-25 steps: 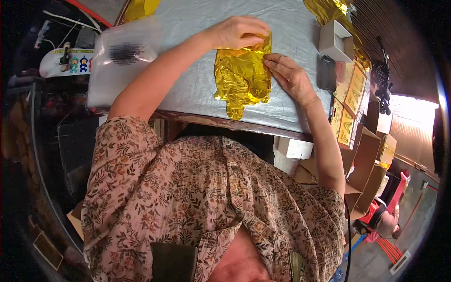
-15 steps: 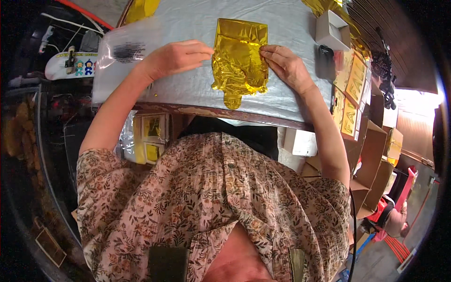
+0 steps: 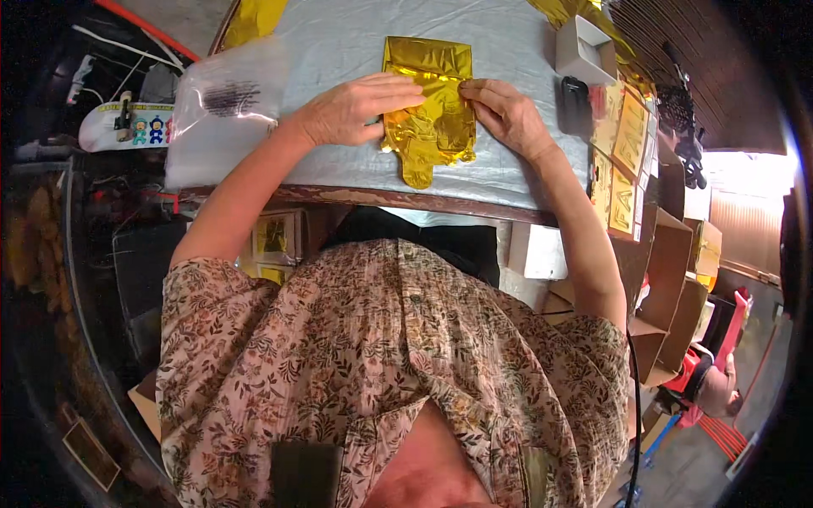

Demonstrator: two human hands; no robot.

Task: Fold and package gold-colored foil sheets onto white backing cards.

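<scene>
Silvery tabletop (image 3: 334, 42) bears gold foil (image 3: 436, 118) between left hand (image 3: 349, 110), outstretched atop, and right hand (image 3: 511, 116), grip unclear.

- Upper centre: left hand (image 3: 360, 110) hides part of the gold foil piece (image 3: 440, 93).
- Upper left: gold sheet (image 3: 254, 20) cut off by top edge.
- Upper left: blurred print (image 3: 233, 100) on clear plastic (image 3: 218, 152).
- Lower right: person (image 3: 714, 389), too small for detail.

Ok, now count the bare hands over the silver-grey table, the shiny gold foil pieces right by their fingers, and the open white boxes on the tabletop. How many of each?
Bare hands: 2, the left hand and right hand
Shiny gold foil piece by the fingers: 1
Open white box on the tabletop: 1
Total: 4
</scene>
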